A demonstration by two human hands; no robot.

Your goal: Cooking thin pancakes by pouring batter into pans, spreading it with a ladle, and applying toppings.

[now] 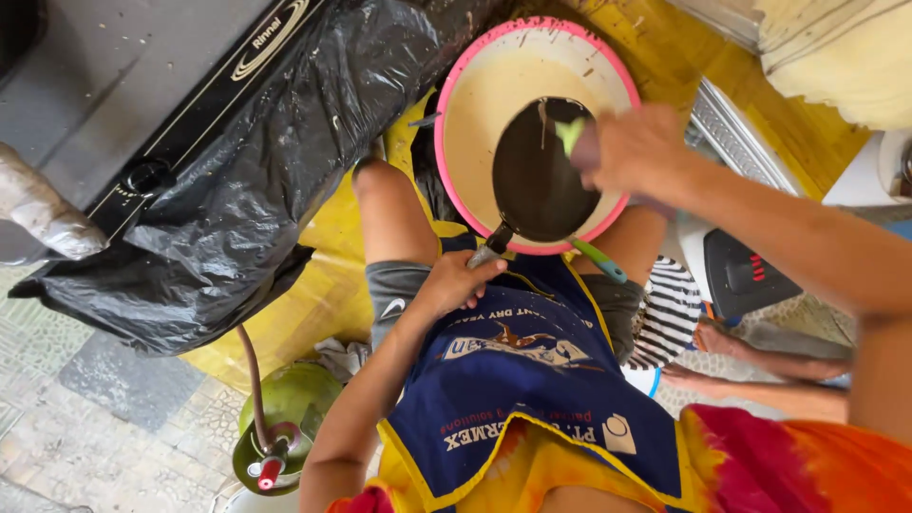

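My left hand [458, 278] grips the handle of a dark frying pan [537, 176], held tilted over a pink-rimmed basin [475, 71] of pale batter. My right hand [635, 150] is closed on a green-handled utensil whose light green tip [570, 135] touches the pan's inside. A green handle [598, 259] sticks out below the basin's rim. I wear a blue apron with yellow trim [532, 380] and sit with the basin between my knees.
A black plastic bag [256, 161] covers part of a gas stove [161, 85] at the left. A green gas cylinder with a hose [285, 408] stands on the tiled floor. Another person's feet [722, 347] and a striped cloth [665, 313] lie at the right.
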